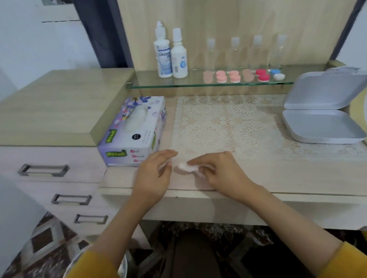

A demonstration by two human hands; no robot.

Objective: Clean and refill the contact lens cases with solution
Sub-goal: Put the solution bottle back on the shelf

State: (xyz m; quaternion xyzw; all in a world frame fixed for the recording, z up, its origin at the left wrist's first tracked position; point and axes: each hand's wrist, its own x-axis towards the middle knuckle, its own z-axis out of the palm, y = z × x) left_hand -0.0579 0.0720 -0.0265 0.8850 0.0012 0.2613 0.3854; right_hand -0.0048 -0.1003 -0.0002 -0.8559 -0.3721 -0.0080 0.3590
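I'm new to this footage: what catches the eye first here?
The left hand and right hand meet at the desk's front edge, the right pinching a small pale object, too blurred to name. Behind, a glass shelf carries a row of pink, red and blue lens cases beside two white solution bottles. A floral tissue box sits left.

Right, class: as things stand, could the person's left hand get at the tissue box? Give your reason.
Probably yes. The left hand hovers just in front of the tissue box, whose top opening faces up with nothing between them; the right hand pinches a lens case.
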